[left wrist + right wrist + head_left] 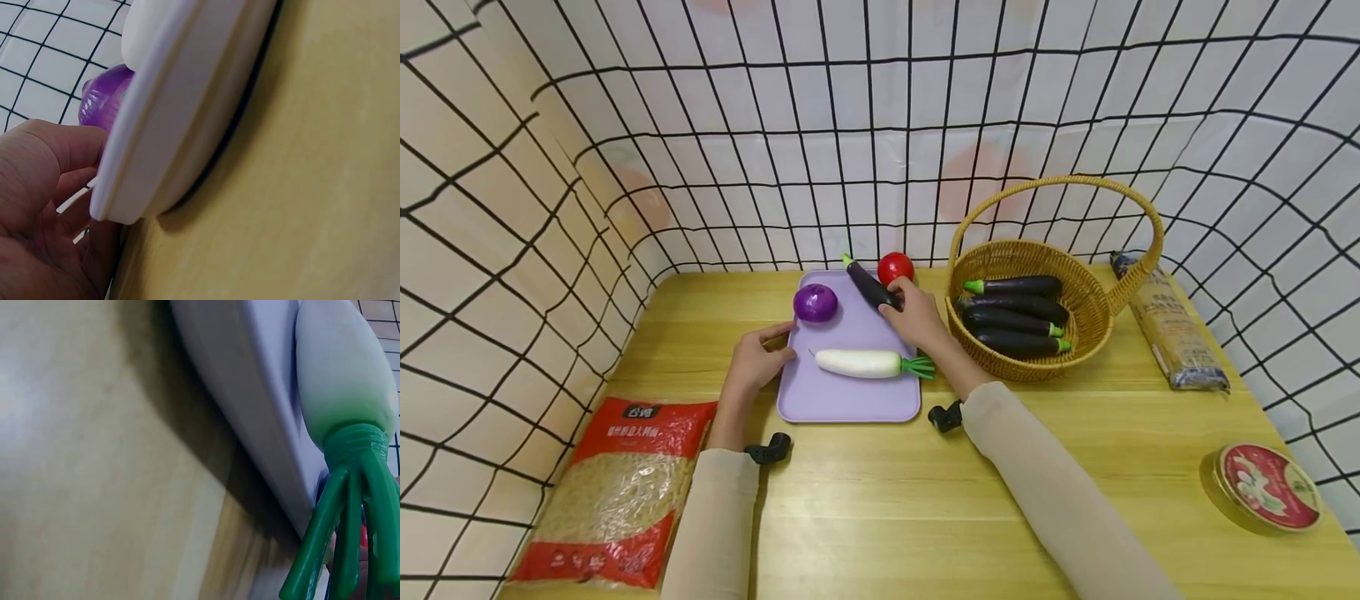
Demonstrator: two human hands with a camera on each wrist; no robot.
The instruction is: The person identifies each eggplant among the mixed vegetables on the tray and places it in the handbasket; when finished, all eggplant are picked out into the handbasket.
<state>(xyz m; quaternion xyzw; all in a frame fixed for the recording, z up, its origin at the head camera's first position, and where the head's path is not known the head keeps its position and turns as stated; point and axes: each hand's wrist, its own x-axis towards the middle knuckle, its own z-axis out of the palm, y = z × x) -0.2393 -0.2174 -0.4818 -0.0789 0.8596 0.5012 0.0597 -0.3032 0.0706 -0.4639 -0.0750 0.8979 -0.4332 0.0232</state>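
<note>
My right hand (917, 315) grips the dark, blunt end of an eggplant (868, 285) at the upper right of a lilac tray (850, 406). The eggplant's green stem points to the far left. My left hand (758, 358) holds the tray's left rim with thumb and fingers, also seen in the left wrist view. A purple onion (816, 303) sits in the tray's upper left. A white radish (859, 363) lies across its middle, green leaves over the right rim. In the right wrist view the radish leaves (353, 512) mostly hide my right hand.
A wicker basket (1105, 325) with several eggplants stands right of the tray. A red tomato-like ball (895, 268) is behind the tray. A pasta bag (617, 492) lies at left, a long packet (1172, 325) and a round tin (1268, 487) at right. Black-grid netting (880, 133) encloses the table.
</note>
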